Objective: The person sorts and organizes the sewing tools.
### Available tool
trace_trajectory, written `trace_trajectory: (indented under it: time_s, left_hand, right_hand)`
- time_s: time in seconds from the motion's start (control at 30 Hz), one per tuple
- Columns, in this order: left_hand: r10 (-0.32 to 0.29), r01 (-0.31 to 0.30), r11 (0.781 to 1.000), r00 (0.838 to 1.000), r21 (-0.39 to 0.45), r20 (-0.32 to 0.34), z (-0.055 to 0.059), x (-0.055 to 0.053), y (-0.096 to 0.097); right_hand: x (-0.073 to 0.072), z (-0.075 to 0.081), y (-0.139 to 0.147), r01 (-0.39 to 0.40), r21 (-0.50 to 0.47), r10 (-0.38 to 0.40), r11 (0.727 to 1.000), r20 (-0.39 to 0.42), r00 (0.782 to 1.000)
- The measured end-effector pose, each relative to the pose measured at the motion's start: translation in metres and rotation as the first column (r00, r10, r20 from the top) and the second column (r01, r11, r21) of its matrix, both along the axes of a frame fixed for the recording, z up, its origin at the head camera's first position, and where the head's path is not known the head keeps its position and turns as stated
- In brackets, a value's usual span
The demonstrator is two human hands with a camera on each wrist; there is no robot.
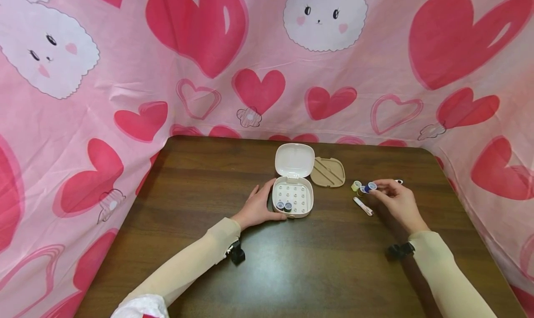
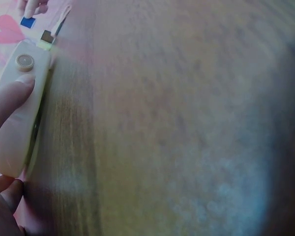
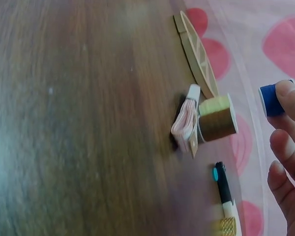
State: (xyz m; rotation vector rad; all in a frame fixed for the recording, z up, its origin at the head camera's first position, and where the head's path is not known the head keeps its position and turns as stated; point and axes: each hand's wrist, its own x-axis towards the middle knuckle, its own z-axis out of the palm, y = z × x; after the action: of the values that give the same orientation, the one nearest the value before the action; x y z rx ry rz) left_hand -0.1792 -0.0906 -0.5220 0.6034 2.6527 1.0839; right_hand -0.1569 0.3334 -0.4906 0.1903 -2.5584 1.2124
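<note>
- Blue spool (image 1: 370, 187): pinched between thumb and fingertips of the right hand (image 1: 398, 206), raised off the table (image 1: 292, 267), to the right of the white case (image 1: 312, 200) and well apart from it.
- Just beside the held spool in the head view: a yellow-green spool (image 1: 356, 186); in the right wrist view, next to a brown spool (image 3: 219, 124).
- Around the left side and front of the white case: the left hand (image 1: 259, 207), thumb pressed along the front just below a round button (image 2: 24, 62), fingers at the side.
- Inside the white case: rows of small pegs, with two dark spools (image 1: 288, 206) side by side near the front left.
- Behind, hinged and standing open: a glossy, rounded lid (image 1: 294, 159).
- Beside the lid, flat on the wood: a beige tray (image 1: 327, 172), round-cornered, with raised ridges.
- Nearer the front: a slim folded bundle (image 1: 363, 206), white and pink.
- Beyond: pink cloth, heart-printed and creased.
</note>
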Motion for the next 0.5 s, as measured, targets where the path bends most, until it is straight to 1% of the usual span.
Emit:
trace_trajectory:
  time_s: [0.23, 0.5]
  left_hand:
    - [-0.006, 0.006, 1.000, 1.000, 0.007, -0.001, 0.000, 0.001, 0.000]
    - [-0.006, 0.007, 1.000, 1.000, 0.015, -0.015, -0.001, 0.001, -0.001]
  right_hand:
    - [0.002, 0.005, -0.010, -0.018, 0.003, 0.018, 1.000, 0.020, 1.000]
    - [0.002, 0.006, -0.023, -0.052, 0.015, 0.052, 0.999, 0.003, 0.999]
